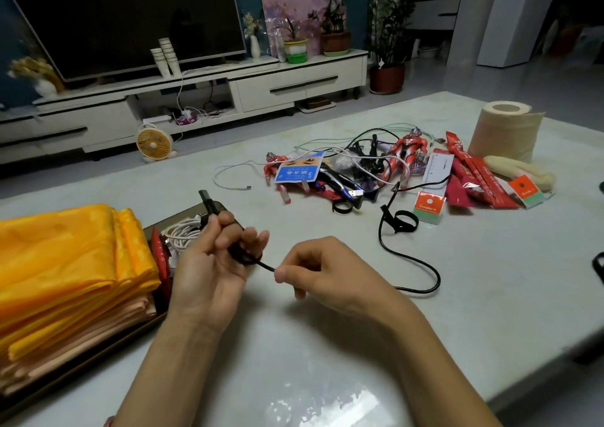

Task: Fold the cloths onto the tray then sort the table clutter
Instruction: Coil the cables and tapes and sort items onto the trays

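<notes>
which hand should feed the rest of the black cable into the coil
Right. The right hand pinches the black cable on the side where the slack trails; the left hand holds the coil and plug end.

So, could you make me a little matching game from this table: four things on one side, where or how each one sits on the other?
1 black cable
2 orange cloths
3 paper roll
4 red toy figure

A stacked on the tray
B looped round the left hand
C standing upright, far right
D lying among the tangled cables

Pairs: 1-B, 2-A, 3-C, 4-D
</notes>
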Motion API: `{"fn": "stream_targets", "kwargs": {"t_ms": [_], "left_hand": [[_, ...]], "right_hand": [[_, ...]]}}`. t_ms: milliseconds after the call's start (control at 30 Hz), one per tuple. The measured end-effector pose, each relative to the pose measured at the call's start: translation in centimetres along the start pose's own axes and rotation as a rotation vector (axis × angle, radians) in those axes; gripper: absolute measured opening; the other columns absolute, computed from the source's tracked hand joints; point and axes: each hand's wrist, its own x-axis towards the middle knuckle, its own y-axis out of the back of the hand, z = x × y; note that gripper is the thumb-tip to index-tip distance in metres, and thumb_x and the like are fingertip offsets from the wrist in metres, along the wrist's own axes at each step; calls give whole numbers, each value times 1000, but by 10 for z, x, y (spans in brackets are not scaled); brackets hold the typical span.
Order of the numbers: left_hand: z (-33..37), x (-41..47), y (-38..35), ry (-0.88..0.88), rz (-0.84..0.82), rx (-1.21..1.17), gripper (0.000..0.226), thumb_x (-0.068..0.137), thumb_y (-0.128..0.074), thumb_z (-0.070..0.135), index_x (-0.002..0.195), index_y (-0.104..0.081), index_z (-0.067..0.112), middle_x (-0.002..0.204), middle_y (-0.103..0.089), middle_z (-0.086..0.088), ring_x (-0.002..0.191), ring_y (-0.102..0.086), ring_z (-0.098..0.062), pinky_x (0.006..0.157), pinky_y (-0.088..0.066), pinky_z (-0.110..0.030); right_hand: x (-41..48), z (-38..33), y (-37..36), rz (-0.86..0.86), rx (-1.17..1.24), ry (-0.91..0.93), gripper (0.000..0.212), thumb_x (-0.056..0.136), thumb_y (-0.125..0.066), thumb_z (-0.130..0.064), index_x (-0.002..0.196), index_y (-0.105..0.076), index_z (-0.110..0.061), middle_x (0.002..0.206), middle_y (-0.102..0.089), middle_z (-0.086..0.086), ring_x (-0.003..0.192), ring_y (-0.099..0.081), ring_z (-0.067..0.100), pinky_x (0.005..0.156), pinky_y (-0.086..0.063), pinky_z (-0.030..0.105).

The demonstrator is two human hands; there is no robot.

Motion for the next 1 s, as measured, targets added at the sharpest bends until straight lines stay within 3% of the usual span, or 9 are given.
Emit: {"fn": "stream_targets", "kwargs": {"t_ms": [100, 200, 300, 367, 533, 667, 833, 900, 1000], "left_hand": [[8, 3, 10, 254, -320, -155, 44, 102, -23, 18, 93, -62, -1, 61, -55, -6, 50, -36, -9, 51, -41, -23], [7, 0, 22, 314, -307, 66, 47, 104, -13, 19, 108, -54, -4, 69, -52, -9, 57, -36, -12, 56, -31, -28], [3, -6, 4, 508, -489, 108, 21, 96, -48, 18, 95, -61, 3, 56, -39, 5, 45, -36, -9, 46, -30, -21], [-3, -14, -2, 473, -339, 352, 17, 76, -71, 20, 78, -59, 7, 43, -33, 8, 33, -31, -5, 34, -27, -16], [-39, -17, -7, 227, -90, 662, 29, 99, -34, 11, 73, -47, 6, 47, -49, -4, 33, -43, -9, 34, -32, -13], [-45, -12, -2, 61, 35, 553, 29, 100, -35, 12, 80, -54, 4, 59, -60, -8, 51, -57, -11, 46, -47, -15], [-32, -7, 0, 327, 43, 155, 31, 92, -44, 12, 117, -57, -2, 115, -64, -16, 108, -62, -20, 94, -50, -30], [-27, -9, -5, 351, 15, 63, 27, 92, -40, 13, 106, -59, 1, 102, -70, -17, 91, -69, -23, 87, -52, -35], [-20, -10, -10, 288, 35, -7, 31, 99, -32, 16, 82, -55, 7, 76, -72, -12, 68, -71, -24, 65, -56, -36]], "right_hand": [[-3, 13, 11, -72, -19, -98, 17, 87, -63, -27, 82, -70, -12, 56, -56, -9, 48, -45, 0, 52, -38, 16], [-5, 23, 17, 17, -109, -154, 19, 86, -65, -31, 80, -69, -14, 57, -55, -10, 50, -48, 0, 55, -41, 20], [-5, 24, 18, 185, -249, -213, 36, 72, -75, -47, 69, -63, -13, 59, -60, -5, 55, -56, 9, 56, -42, 26], [-5, 21, 15, 305, -367, -250, 45, 66, -76, -54, 69, -60, -12, 66, -62, -2, 66, -58, 17, 56, -41, 27], [-1, 4, -7, 452, -193, -115, 13, 83, -63, -31, 77, -61, -21, 77, -63, -4, 79, -59, 18, 66, -45, 28], [-3, -11, -26, 475, -189, 82, 26, 95, -44, -24, 87, -63, -9, 90, -62, 7, 86, -56, 25, 78, -44, 39], [-2, -11, -43, 487, -418, 259, 34, 88, -37, -24, 93, -67, -9, 88, -62, 9, 77, -59, 32, 60, -42, 34], [1, -9, -46, 494, -427, 307, 41, 84, -34, -27, 93, -69, -7, 87, -65, 12, 69, -62, 34, 54, -50, 36], [-2, -12, -46, 414, -340, 329, 49, 86, -32, -34, 107, -68, -8, 100, -66, 14, 85, -62, 35, 67, -54, 44]]}}
